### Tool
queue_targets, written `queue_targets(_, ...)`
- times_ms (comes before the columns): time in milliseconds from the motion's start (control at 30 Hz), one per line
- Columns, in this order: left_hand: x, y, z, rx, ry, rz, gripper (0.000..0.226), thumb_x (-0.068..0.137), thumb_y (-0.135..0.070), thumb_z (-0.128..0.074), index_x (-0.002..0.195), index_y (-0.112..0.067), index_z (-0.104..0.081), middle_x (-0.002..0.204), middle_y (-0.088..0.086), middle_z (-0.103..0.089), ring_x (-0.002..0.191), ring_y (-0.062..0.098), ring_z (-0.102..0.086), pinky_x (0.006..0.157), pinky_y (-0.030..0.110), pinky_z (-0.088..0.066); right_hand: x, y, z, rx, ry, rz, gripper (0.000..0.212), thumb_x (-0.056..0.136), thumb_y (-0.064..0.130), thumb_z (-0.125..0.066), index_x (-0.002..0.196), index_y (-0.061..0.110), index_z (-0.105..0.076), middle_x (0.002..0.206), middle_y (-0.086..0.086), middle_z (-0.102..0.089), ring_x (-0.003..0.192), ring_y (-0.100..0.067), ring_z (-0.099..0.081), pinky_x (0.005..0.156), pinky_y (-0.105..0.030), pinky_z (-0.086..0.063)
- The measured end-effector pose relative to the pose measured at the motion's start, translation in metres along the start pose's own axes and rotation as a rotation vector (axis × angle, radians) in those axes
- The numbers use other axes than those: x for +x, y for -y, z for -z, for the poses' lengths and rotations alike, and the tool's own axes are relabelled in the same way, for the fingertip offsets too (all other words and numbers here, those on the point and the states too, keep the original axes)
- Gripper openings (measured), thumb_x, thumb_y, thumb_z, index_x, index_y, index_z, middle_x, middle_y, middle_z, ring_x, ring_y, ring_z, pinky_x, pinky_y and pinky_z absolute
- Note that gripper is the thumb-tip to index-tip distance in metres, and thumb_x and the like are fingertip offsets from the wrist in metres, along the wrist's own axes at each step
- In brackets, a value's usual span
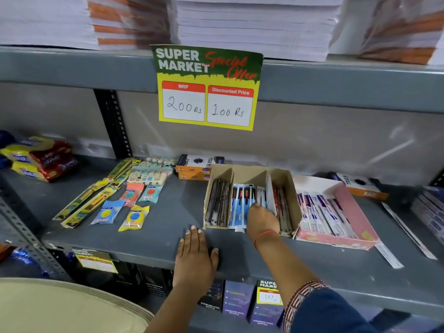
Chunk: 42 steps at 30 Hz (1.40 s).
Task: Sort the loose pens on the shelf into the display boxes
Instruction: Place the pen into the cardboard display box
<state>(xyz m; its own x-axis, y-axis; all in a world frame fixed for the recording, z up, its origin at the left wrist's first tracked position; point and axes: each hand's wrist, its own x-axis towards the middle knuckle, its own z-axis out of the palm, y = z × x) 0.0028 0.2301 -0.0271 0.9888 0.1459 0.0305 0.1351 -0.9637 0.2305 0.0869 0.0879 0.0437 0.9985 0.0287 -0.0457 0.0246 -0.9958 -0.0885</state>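
Observation:
A brown cardboard display box (292, 188) stands on the grey shelf (168, 219). It holds dark pens (217, 203) on the left, blue-packed pens (239, 204) in the middle and red pens (281, 200) on the right. My right hand (263, 219) reaches into the middle compartment, fingers curled down on white-packed pens (264, 195). My left hand (194, 255) lies flat on the shelf's front edge, holding nothing. To the right, a pink box (360, 212) holds white-and-blue packed pens (322, 212). Two loose packed pens (408, 230) (389, 254) lie beside it.
Sharpener and eraser packets (134, 218) and long yellow packs (96, 200) lie at left, biscuit packs (40, 157) at far left. Orange boxes (194, 170) stand behind the display box. A price sign (206, 87) hangs from the upper shelf, which bears paper stacks (252, 22).

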Motion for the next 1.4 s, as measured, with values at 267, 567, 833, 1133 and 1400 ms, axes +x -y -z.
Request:
queue_targets(267, 0.001, 0.002, -0.005, -0.004, -0.032, 0.001, 0.066, 0.098, -0.045, -0.018, 0.146, -0.006, 0.006, 0.158, 0.014, 0.004, 0.145, 0.025, 0.006, 0.115, 0.034, 0.006, 0.003, -0.001, -0.005, -0.045, 0.015, -0.004, 0.060, 0.092, 0.005, -0.044, 0.144, -0.007, -0.018, 0.132, -0.021, -0.053, 0.114, -0.029, -0.061, 0.086, -0.035, -0.054)
queue_targets(567, 0.001, 0.002, -0.007, 0.010, -0.042, -0.001, 0.066, 0.098, -0.045, -0.017, 0.146, -0.006, 0.007, 0.158, 0.013, 0.006, 0.145, 0.024, 0.006, 0.114, 0.033, 0.008, 0.000, 0.001, -0.002, -0.032, 0.030, -0.016, 0.053, 0.091, 0.005, -0.045, 0.139, -0.004, -0.026, 0.130, -0.021, -0.053, 0.113, -0.029, -0.061, 0.084, -0.036, -0.055)
queue_targets(833, 0.000, 0.002, -0.007, 0.018, -0.045, -0.005, 0.066, 0.098, -0.046, -0.017, 0.146, -0.007, 0.006, 0.158, 0.013, 0.004, 0.145, 0.024, 0.005, 0.115, 0.033, 0.006, 0.001, 0.004, 0.010, 0.166, -0.096, -0.046, 0.042, 0.087, -0.008, -0.039, 0.128, 0.001, -0.041, 0.115, -0.020, -0.063, 0.099, -0.034, -0.067, 0.075, -0.040, -0.056)
queue_targets(1133, 0.000, 0.001, -0.005, 0.028, -0.038, -0.005, 0.065, 0.099, -0.045, -0.018, 0.146, -0.006, 0.005, 0.158, 0.013, 0.003, 0.145, 0.024, 0.004, 0.115, 0.033, 0.006, 0.000, -0.003, 0.004, 0.248, 0.048, -0.123, 0.035, 0.094, 0.001, -0.037, 0.127, -0.003, -0.047, 0.129, -0.021, -0.055, 0.117, -0.033, -0.057, 0.091, -0.036, -0.050)
queue_targets(1400, -0.001, 0.000, -0.005, 0.052, -0.026, -0.009, 0.065, 0.099, -0.043, -0.016, 0.146, -0.004, 0.006, 0.158, 0.015, 0.004, 0.145, 0.025, 0.004, 0.116, 0.035, 0.005, -0.022, 0.011, -0.006, 0.103, -0.057, 0.076, 0.038, 0.086, 0.002, -0.047, 0.124, 0.004, -0.052, 0.135, -0.015, -0.043, 0.117, -0.033, -0.051, 0.088, -0.041, -0.051)
